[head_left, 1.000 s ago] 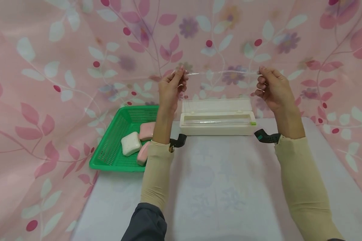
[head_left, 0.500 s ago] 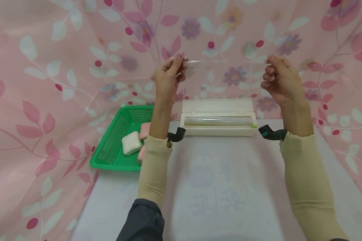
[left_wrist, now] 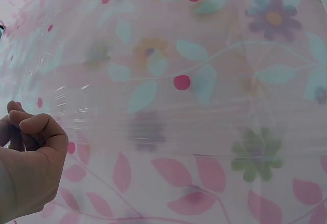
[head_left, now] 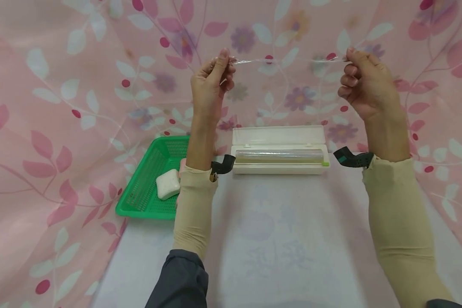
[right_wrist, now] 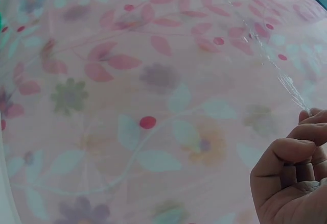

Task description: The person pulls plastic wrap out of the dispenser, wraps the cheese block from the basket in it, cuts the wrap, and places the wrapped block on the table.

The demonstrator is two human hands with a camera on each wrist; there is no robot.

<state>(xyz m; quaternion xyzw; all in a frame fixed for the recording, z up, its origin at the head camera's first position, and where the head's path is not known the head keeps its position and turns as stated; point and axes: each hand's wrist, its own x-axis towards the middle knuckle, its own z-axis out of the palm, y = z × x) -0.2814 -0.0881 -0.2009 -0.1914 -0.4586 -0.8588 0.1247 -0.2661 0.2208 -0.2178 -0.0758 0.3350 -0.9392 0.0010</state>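
Observation:
A sheet of clear cling film (head_left: 250,61) is stretched between the two hands, its top edge nearly level in the head view. My left hand (head_left: 211,81) pinches one upper corner between thumb and fingers. The opposite corner is pinched by my right hand (head_left: 373,85), whose other fingers are curled. Creases run across the film (left_wrist: 76,101) near the fingers in the left wrist view. Below and behind the hands stands a white cling film box (head_left: 279,170) with its lid up. A roll of cling film (head_left: 281,155) lies inside it.
A green plastic basket (head_left: 132,196) stands at the left of the white-covered table (head_left: 273,239). In it lie a white soap bar (head_left: 168,184) and pink ones mostly hidden by the left arm. A floral pink cloth (head_left: 81,149) hangs behind.
Both hands have risen, lifting the film's edge higher above the box. They have also moved somewhat farther apart. The left forearm now covers more of the basket and the pink bars.

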